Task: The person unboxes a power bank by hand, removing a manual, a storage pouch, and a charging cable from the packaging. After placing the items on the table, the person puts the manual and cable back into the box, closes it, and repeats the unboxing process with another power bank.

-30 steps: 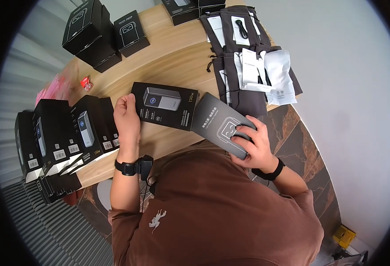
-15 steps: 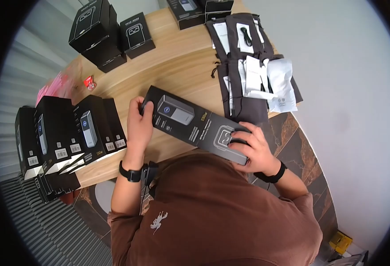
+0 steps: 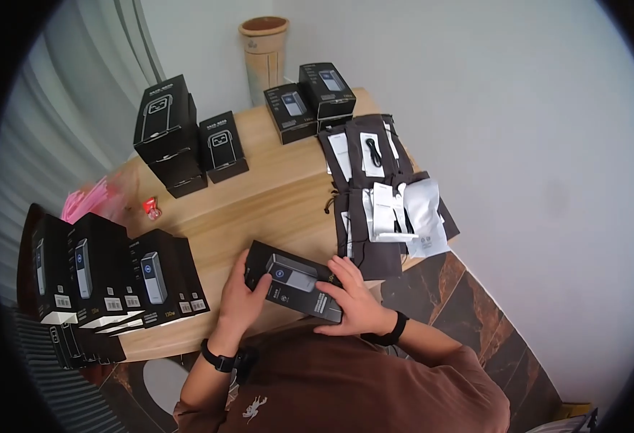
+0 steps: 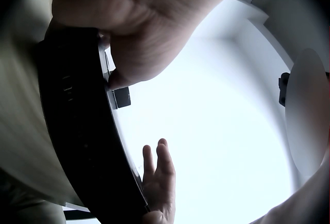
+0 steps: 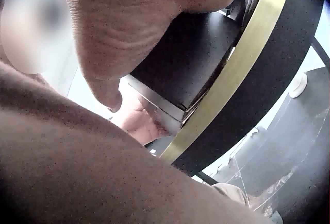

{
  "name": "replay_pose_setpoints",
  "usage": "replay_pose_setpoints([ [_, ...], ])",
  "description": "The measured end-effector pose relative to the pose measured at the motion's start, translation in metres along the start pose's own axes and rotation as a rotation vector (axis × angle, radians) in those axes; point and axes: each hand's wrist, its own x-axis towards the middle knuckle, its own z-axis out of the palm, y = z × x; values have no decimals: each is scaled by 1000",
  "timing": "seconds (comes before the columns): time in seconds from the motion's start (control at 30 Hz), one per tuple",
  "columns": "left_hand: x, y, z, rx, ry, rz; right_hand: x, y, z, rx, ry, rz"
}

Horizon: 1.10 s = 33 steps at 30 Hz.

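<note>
A black box point(image 3: 295, 281) with a picture of a silver power bank on its front is held between both hands over the near edge of the table. At its left end my left hand point(image 3: 241, 303) grips it, thumb lying on the front face. My right hand point(image 3: 360, 303) holds the right end, its thumb across the front and its fingers along the far side. In the left wrist view, the side of the box point(image 4: 85, 126) looks dark, with the right hand's fingers point(image 4: 164, 167) beyond it. The right wrist view catches the box point(image 5: 191, 54) beneath that hand.
Several similar boxes point(image 3: 155, 278) stand at the left of the table point(image 3: 259, 202). More boxes point(image 3: 169, 137) are stacked at the back left, others point(image 3: 310, 97) at the back. Dark drawstring pouches point(image 3: 378, 260) with papers lie right, near a white packet point(image 3: 424, 216). A red wrapper point(image 3: 151, 208) lies left.
The grey panel with the face drawing, first angled off the box and then in line with it, no longer shows. My hands have come closer together, and the head view has tilted up.
</note>
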Motion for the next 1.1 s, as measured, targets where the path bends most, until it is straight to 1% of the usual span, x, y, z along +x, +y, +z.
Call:
replay_pose_setpoints([
  [0.03, 2, -4, -2, -2, -35, 4, 7, -2, 3, 4, -17, 8],
  [0.1, 4, -4, -2, 49, -41, 32, 20, -6, 7, 14, -51, 10],
  [0.13, 4, -6, -2, 74, -44, 42, 26, -6, 8, 20, -41, 14],
  [0.17, 5, -11, -2, 133, -49, 5, 31, -6, 10, 29, -31, 22],
  [0.23, 4, -17, -3, 133, -26, 31, 36, -3, 12, 74, -3, 29],
  [0.33, 3, -17, -4, 128, 28, 54, 24, 13, 22, 306, 169, 73],
  [0.37, 3, -17, -5, 126, 50, 59, 19, 20, 22, 279, 219, 61],
  [0.4, 6, -20, -6, 54, 26, 52, 16, 18, 23, 360, 243, 154],
  [0.47, 12, -30, -10, -82, -24, 40, 16, 13, 32, 609, 305, 308],
  [0.57, 6, -16, -10, -180, -122, -40, 29, 13, 37, 579, 274, 284],
  [0.67, 6, -23, -15, -227, -133, -38, 34, 17, 27, 386, 53, 219],
  [0.7, 7, -25, -16, -206, -115, -22, 40, 5, 22, 307, -39, 273],
  [0.77, 8, -29, -18, -160, -86, 11, 60, -29, -5, -66, -258, 251],
  [0.8, 9, -33, -18, -214, -92, 19, 68, -40, -14, -254, -366, 238],
  [0.83, 9, -39, -17, -272, -96, 25, 71, -43, -16, -298, -365, 202],
  [0.93, 5, -49, -23, -405, -150, 46, 83, -47, -18, -283, -489, 286],
  [0.97, 3, -53, -27, -441, -172, 55, 88, -43, -22, -211, -469, 256],
  [1.03, -4, -65, -32, -606, -167, 69, 102, -27, -41, -63, -422, 193],
  [1.07, -9, -71, -35, -686, -165, 74, 113, -25, -57, -48, -408, 174],
  [1.1, -13, -80, -36, -679, -217, 83, 122, -18, -68, -23, -327, 181],
])
